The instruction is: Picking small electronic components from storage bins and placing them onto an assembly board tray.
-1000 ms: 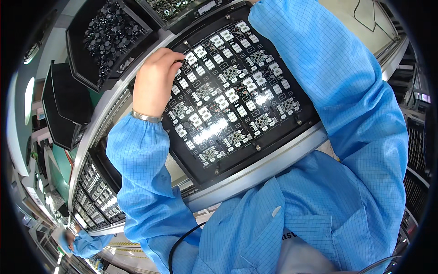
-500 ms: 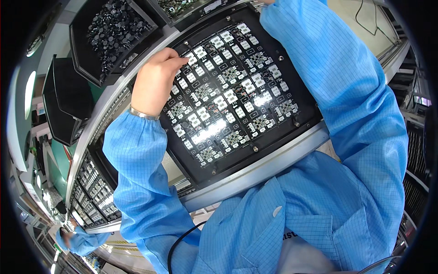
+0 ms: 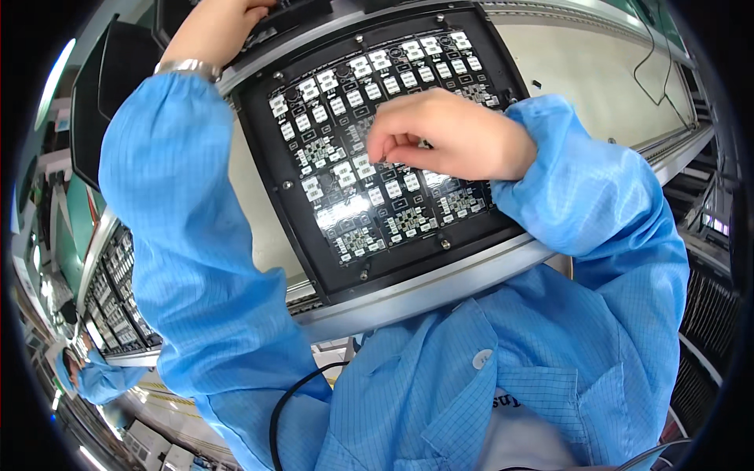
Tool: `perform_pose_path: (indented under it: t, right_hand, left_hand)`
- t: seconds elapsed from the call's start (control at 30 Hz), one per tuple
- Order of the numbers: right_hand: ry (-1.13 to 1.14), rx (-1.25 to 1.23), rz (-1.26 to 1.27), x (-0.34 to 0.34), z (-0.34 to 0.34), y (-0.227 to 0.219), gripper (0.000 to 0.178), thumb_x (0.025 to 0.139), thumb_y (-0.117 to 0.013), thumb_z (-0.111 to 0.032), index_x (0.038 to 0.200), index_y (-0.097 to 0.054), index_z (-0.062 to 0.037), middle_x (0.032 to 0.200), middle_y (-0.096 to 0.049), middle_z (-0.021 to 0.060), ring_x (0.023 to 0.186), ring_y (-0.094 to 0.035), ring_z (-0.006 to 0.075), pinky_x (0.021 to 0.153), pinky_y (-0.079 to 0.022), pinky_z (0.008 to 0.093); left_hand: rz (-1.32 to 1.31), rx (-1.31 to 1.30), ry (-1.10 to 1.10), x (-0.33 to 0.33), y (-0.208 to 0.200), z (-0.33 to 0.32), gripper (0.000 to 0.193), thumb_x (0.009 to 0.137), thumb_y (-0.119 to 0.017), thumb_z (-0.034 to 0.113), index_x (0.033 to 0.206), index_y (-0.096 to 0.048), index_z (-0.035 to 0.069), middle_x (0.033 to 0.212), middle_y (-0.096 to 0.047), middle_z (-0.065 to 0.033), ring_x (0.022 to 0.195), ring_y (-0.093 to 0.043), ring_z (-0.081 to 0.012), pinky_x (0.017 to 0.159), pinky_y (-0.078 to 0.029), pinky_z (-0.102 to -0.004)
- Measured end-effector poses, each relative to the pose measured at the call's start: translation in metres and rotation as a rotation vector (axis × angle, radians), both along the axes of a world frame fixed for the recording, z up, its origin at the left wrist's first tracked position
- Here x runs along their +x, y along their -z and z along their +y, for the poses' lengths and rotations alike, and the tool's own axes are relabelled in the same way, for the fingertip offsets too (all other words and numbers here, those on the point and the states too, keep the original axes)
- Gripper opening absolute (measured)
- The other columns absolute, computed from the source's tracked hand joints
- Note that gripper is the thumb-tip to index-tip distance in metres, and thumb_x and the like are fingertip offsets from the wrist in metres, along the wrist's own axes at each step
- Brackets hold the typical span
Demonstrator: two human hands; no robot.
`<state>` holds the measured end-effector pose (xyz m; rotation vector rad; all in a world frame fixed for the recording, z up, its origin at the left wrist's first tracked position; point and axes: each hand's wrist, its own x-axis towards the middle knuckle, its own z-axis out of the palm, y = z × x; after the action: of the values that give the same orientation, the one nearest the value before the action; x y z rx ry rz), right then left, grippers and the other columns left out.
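Note:
A panel of black circuit boards with rows of white square parts (image 3: pixel 390 85) lies in a black frame (image 3: pixel 287 228) before me. My right hand (image 3: pixel 444 135) is over the middle of the panel, its fingers curled and the fingertips pinched close to the boards. A tiny dark spot shows at those fingertips, too small to name. At the top left, my left hand (image 3: pixel 210 33) reaches past the far rail to the black bins. Its fingers are bent together and partly cut off by the picture's edge, so whatever they hold is hidden.
Metal rails (image 3: pixel 428 286) run along the frame's near and far sides. A black bin (image 3: pixel 129 55) stands at the far left. On the pale surface (image 3: pixel 573 63) at right lies a small black piece (image 3: pixel 536 83). Another board panel (image 3: pixel 122 298) and a person in blue (image 3: pixel 106 378) are at left.
My left hand has left the panel's far left corner and moved up and left to the bins. My right hand has come down from the top edge to the panel's middle.

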<state>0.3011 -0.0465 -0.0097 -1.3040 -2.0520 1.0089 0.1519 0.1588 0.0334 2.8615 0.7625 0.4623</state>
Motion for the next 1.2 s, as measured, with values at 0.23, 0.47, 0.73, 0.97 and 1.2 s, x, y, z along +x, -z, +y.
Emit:
perform_pose_path:
  t: [0.23, 0.47, 0.73, 0.97, 1.2]
  right_hand:
    - [0.074, 0.165, -0.142, -0.006, -0.012, 0.016, 0.013, 0.081, -0.06, 0.001, 0.093, -0.058, -0.002, 0.09, -0.062, 0.0111, 0.078, -0.063, 0.0297, 0.068, -0.051, 0.0362]
    - [0.118, 0.176, -0.24, -0.016, -0.011, 0.008, 0.016, 0.079, -0.062, -0.001, 0.093, -0.056, -0.0044, 0.086, -0.062, 0.0107, 0.078, -0.062, 0.0308, 0.068, -0.051, 0.0376]
    - [0.102, 0.244, -0.239, -0.001, 0.011, -0.016, 0.02, 0.079, -0.066, -0.009, 0.096, -0.057, -0.005, 0.082, -0.061, 0.0089, 0.075, -0.062, 0.0279, 0.066, -0.051, 0.0357]
    - [0.73, 0.453, -0.178, 0.09, 0.083, -0.077, 0.014, 0.08, -0.06, -0.007, 0.091, -0.062, 0.0008, 0.074, -0.064, 0.0085, 0.066, -0.062, 0.0139, 0.058, -0.049, 0.0268]
    - [0.468, 0.202, -0.781, 0.123, 0.137, -0.025, 0.02, 0.075, -0.061, -0.009, 0.092, -0.072, -0.0075, 0.085, -0.069, 0.0142, 0.075, -0.067, 0.0293, 0.069, -0.053, 0.0364]
  left_hand:
    - [0.051, 0.083, -0.007, 0.021, 0.004, -0.001, 0.013, 0.072, -0.064, 0.005, 0.082, -0.072, 0.004, 0.08, -0.068, -0.0156, 0.08, -0.066, -0.0297, 0.074, -0.052, -0.037]
    - [-0.318, -0.21, -0.069, 0.012, -0.01, -0.014, 0.01, 0.075, -0.066, 0.003, 0.084, -0.068, 0.0, 0.076, -0.066, -0.0159, 0.07, -0.066, -0.0243, 0.067, -0.052, -0.0316]
    - [-0.5, -0.708, 0.113, -0.03, 0.0, -0.044, 0.022, 0.089, -0.059, 0.004, 0.11, -0.065, 0.0, 0.098, -0.067, -0.0047, 0.091, -0.063, -0.0117, 0.08, -0.046, -0.0215]
    - [-0.571, -1.049, -0.022, -0.056, 0.024, -0.106, 0.019, 0.086, -0.058, -0.006, 0.105, -0.06, -0.006, 0.099, -0.068, -0.0131, 0.092, -0.065, -0.0132, 0.078, -0.05, -0.0212]
    - [-0.463, -1.021, 0.05, -0.056, 0.053, -0.135, 0.019, 0.083, -0.061, -0.005, 0.102, -0.061, 0.0, 0.098, -0.068, -0.009, 0.083, -0.062, -0.0118, 0.072, -0.049, -0.0225]
